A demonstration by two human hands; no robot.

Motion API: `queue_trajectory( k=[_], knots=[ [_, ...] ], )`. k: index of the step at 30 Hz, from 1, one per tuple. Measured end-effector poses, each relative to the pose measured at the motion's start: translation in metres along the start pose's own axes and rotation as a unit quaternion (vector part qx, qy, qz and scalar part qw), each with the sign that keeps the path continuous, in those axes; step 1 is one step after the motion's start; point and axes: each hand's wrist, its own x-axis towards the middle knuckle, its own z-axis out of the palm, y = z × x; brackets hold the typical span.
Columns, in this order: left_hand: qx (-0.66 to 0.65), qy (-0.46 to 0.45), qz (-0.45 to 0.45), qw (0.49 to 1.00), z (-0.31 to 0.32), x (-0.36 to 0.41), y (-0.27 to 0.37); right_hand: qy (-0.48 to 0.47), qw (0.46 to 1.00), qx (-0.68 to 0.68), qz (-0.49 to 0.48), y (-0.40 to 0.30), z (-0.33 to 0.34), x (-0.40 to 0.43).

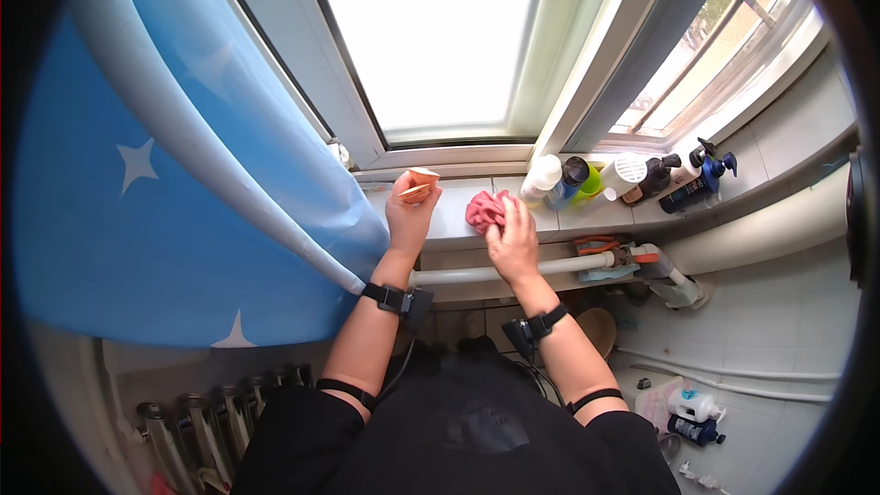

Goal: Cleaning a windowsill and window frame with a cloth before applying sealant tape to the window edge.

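Observation:
My left hand point(411, 216) is raised over the tiled window sill point(450, 210), with its fingers closed around a folded orange item point(418, 187), perhaps a packet or sachet. To its right, my right hand point(514, 240) grips a crumpled pink cloth point(487, 211) at the sill. A white-capped bottle point(541, 179) stands just beyond the cloth, beside a dark-capped blue bottle point(569, 182). Both wrists wear black straps with small devices.
Farther right on the sill are a green cup point(590, 184), a white slotted holder point(624, 172) and several pump bottles point(694, 185). A blue star-patterned curtain point(206, 220) hangs at left. Below the sill runs a white pipe point(515, 270) with a red-handled valve point(643, 258).

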Motion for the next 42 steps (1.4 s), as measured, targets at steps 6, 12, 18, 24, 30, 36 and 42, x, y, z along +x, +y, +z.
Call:
queue_trajectory(
  k=[6,12,18,24,30,36,42],
  knots=[
    [0.092,0.042,0.003,0.995,-0.055,-0.028,0.012,-0.034,0.988,-0.141,-0.048,-0.053,0.078,0.025],
    [0.114,0.077,0.019,0.99,-0.091,-0.025,-0.019,-0.089,0.954,0.042,-0.284,-0.079,0.101,0.008],
    [0.107,0.051,0.026,0.993,-0.077,-0.02,-0.034,-0.147,0.965,0.09,-0.199,-0.066,0.0,0.013],
    [0.118,0.086,0.023,0.989,-0.102,-0.035,-0.054,0.129,0.903,0.154,-0.38,-0.268,-0.165,0.196],
    [0.071,0.089,0.011,0.993,-0.1,-0.034,-0.072,0.397,0.763,-0.079,-0.504,-0.451,-0.281,0.372],
    [0.037,0.078,-0.022,0.996,-0.098,-0.031,-0.079,0.344,0.784,-0.067,-0.513,-0.44,-0.184,0.382],
    [0.06,0.099,-0.029,0.993,-0.104,-0.035,-0.078,0.29,0.807,-0.071,-0.51,-0.352,-0.061,0.298]
  ],
)
